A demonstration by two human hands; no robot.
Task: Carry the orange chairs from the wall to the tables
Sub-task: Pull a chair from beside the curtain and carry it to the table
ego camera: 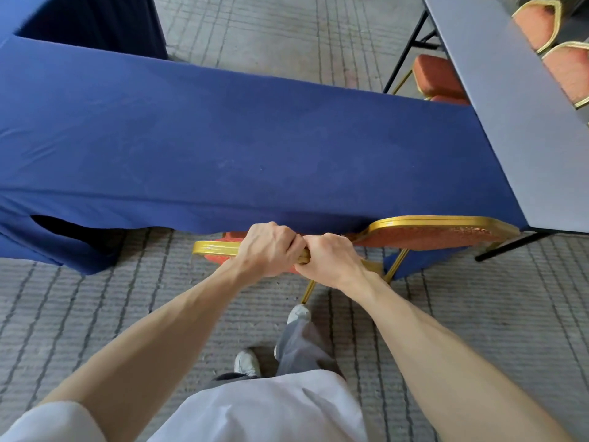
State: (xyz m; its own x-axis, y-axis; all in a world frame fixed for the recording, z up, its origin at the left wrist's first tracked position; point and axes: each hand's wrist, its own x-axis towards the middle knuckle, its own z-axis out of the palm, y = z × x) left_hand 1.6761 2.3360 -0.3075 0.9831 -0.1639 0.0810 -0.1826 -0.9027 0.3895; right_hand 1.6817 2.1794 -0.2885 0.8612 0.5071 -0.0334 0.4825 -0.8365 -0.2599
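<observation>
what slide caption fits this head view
Head view: left hand and right hand grip the gold back rail of an orange chair at the blue-clothed table

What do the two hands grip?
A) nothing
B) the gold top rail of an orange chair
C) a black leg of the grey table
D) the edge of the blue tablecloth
B: the left hand and the right hand both curl round the gold top rail of the orange chair.
</observation>
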